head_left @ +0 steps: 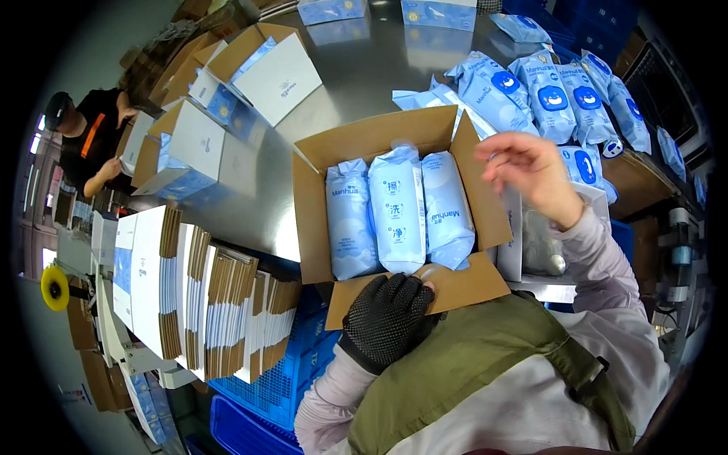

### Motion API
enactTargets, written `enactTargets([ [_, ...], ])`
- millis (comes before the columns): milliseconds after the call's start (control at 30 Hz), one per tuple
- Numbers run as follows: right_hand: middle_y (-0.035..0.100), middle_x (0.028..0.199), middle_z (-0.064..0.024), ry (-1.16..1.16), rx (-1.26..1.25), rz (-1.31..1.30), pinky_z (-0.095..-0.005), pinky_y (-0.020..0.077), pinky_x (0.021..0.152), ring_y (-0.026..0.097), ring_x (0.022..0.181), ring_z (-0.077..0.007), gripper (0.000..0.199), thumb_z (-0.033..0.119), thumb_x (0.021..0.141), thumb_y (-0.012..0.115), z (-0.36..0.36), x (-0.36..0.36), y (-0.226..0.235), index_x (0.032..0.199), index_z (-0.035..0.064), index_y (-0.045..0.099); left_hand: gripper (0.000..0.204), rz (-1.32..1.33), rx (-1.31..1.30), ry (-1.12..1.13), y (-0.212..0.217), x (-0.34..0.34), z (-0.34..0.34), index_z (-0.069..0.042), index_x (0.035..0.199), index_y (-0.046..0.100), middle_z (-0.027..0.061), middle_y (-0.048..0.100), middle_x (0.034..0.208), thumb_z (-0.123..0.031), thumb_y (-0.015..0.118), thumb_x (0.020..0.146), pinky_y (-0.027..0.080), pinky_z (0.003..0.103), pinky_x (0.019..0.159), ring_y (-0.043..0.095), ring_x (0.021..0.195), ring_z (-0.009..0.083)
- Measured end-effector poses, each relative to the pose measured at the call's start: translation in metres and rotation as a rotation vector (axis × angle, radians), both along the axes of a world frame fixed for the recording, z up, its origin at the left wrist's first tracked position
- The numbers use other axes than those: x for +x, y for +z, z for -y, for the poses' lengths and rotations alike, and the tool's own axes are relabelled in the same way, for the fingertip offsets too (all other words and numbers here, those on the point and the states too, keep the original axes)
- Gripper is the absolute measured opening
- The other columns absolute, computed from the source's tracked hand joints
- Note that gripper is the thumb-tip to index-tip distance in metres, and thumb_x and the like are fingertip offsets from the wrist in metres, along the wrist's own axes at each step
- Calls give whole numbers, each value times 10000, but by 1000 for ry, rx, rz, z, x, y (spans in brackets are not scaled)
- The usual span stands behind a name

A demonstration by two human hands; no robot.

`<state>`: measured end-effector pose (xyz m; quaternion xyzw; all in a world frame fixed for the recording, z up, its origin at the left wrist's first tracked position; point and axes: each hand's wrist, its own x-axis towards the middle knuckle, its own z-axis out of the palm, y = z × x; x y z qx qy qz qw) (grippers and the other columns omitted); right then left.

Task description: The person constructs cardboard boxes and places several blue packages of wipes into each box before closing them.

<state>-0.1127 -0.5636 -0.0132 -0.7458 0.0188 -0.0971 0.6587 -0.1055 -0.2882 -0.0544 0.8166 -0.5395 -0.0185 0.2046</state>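
Note:
An open cardboard box (312, 212) stands in front of me, its flaps folded outward. Three light blue soft packs (396, 208) lie side by side in it; they look like wipes packs. My left hand (387, 318), in a black dotted glove with bare fingertips, is closed on the near box flap (474, 284). Bare and holding nothing, my right hand (523, 171) hovers over the box's right edge, its fingers loosely bent and apart. Beyond it lies a pile of similar blue packs (553, 98).
Flattened cartons (220, 299) stand stacked at left above blue crates (284, 379). Several open white boxes (280, 83) stand on the metal table (265, 178). A white box (531, 235) sits beside my right forearm. Another person (91, 144) handles boxes at far left.

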Motion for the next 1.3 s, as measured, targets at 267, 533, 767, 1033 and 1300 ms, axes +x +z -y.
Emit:
enactTargets([
  [267, 609, 910, -94, -495, 48, -51, -230, 462, 622, 585, 755, -119, 256, -80, 760, 521, 70, -53, -40, 1006, -30, 567, 371, 28, 41, -90, 10, 18, 8, -15, 996, 550, 125, 552, 860, -284, 602, 747, 448, 406, 763, 552, 815, 267],
  [533, 593, 894, -50, -527, 169, -258, -190, 431, 601, 557, 741, -88, 250, -61, 766, 518, 76, -95, -58, 1004, 2, 557, 356, 18, 175, -129, 14, 23, 6, -62, 1043, 560, 111, 581, 955, -191, 581, 712, 427, 428, 858, 558, 942, 273],
  [767, 595, 932, -83, -74, -640, 441, -262, 502, 657, 595, 827, -143, 232, -92, 766, 503, -26, 1, 15, 960, 4, 585, 362, 0, 38, -131, 17, 23, 6, -4, 1044, 533, 126, 553, 860, -227, 588, 764, 434, 438, 810, 552, 826, 273],
  [1033, 472, 1205, -116, -32, -44, 155, -327, 418, 943, 479, 1122, -191, 404, -159, 686, 465, -3, 4, -11, 1052, -6, 541, 384, 15, 27, -131, 6, 16, -1, -11, 1034, 559, 136, 573, 921, -282, 590, 764, 428, 445, 852, 555, 884, 278],
  [1300, 58, 1457, -175, 282, -336, -279, -448, 197, 1060, 159, 1335, -290, 1194, 26, 588, 756, -39, -21, -71, 1385, 78, -132, 259, 215, 132, -36, 24, 84, -32, -99, 970, 590, 83, 582, 1006, -123, 542, 717, 382, 431, 915, 532, 1015, 244],
])
